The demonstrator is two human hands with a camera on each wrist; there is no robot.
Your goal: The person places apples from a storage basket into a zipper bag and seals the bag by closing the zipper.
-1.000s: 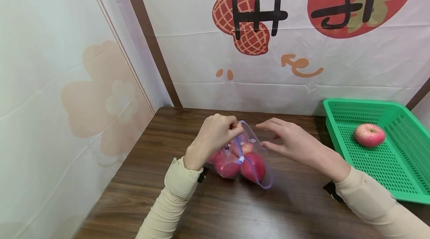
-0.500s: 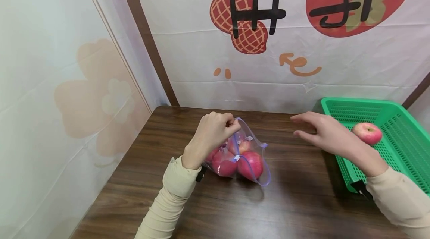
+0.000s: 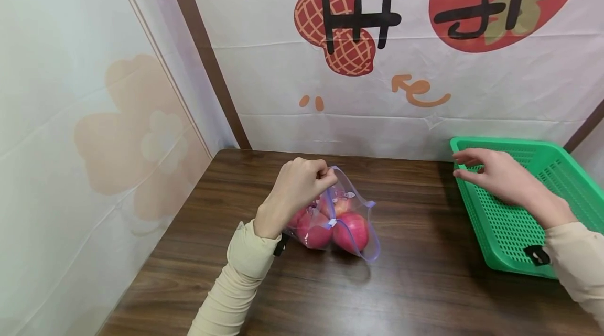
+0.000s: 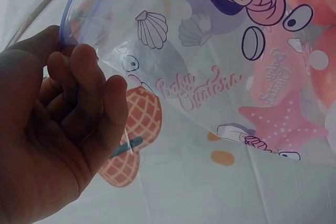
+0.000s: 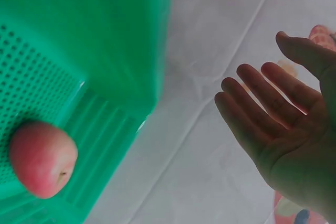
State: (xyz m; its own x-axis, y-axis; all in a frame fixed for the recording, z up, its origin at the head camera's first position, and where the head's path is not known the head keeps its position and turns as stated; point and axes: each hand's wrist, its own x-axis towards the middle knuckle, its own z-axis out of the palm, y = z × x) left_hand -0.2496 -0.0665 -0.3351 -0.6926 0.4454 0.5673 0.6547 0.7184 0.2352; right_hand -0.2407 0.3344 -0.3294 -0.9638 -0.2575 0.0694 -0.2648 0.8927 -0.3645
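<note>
My left hand (image 3: 302, 184) pinches the top corner of a clear zip bag (image 3: 367, 231) edged in purple. Several red apples (image 3: 351, 232) lie inside the bag, which rests on the table with its mouth spread toward the right. Printed shells and a pink starfish show on the bag (image 4: 194, 82) in the left wrist view. Over the left rim of a green plastic basket (image 3: 495, 260) my right hand (image 3: 505, 176) hovers, fingers extended and nothing held. One apple (image 5: 43, 159) sits on the basket's floor in the right wrist view; in the head view the hand almost wholly hides it.
The dark wooden table (image 3: 401, 294) carries both the bag and the basket. Behind it hangs a printed white backdrop (image 3: 278, 74), and a pale side panel (image 3: 56, 168) with a flower print stands at the left.
My right hand has travelled from beside the bag's mouth rightward to above the basket. The left hand keeps its pinch on the bag, almost in place.
</note>
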